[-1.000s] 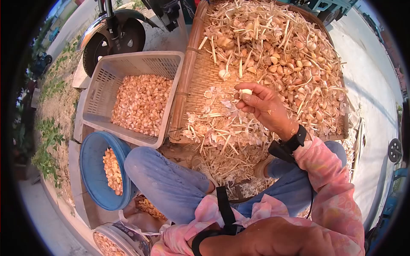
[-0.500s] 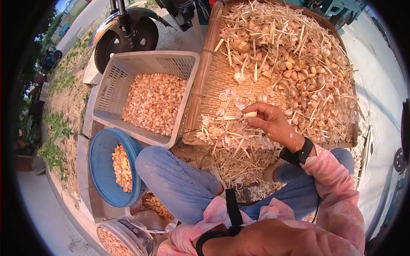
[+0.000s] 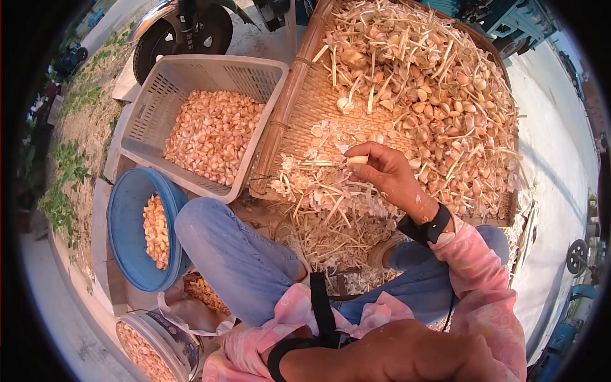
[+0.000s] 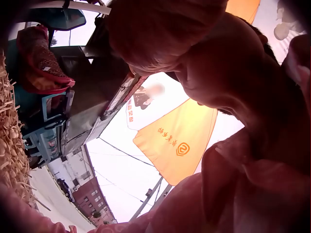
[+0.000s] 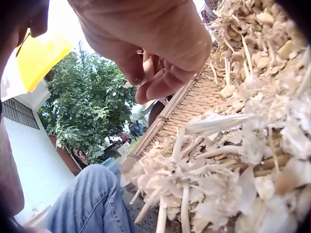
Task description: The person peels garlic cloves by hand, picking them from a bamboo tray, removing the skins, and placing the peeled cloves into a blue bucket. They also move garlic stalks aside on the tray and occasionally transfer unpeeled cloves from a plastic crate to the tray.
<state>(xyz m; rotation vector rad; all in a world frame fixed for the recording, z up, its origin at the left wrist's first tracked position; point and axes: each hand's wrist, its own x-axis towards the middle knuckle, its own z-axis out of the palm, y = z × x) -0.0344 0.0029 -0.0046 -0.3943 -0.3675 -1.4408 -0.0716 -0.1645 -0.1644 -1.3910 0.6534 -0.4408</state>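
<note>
In the head view my right hand (image 3: 394,181) pinches a pale yellow garlic clove (image 3: 358,160) between thumb and forefinger. It is held over the near part of a woven bamboo tray (image 3: 294,118), above scraps of garlic skin (image 3: 321,184). The right wrist view shows the same right hand (image 5: 150,39) from below, fingers bent inward. A heap of garlic cloves and dry stalks (image 3: 439,108) covers the tray's right and far parts. My left hand (image 3: 407,353) is raised very close to the head camera; its fingers are hidden.
Left of the tray stands a grey plastic crate (image 3: 143,130) of unpeeled cloves. A blue basin (image 3: 124,235) with peeled cloves and a white bucket (image 3: 184,356) are nearer. Stalks and skins litter the ground (image 3: 337,235) between the legs. A wheel (image 3: 184,41) stands behind the crate.
My right hand has moved toward the tray's near edge and slightly left, still pinching the clove. Its fingers have shifted around it. The head view has swayed; the left hand stays close to the camera.
</note>
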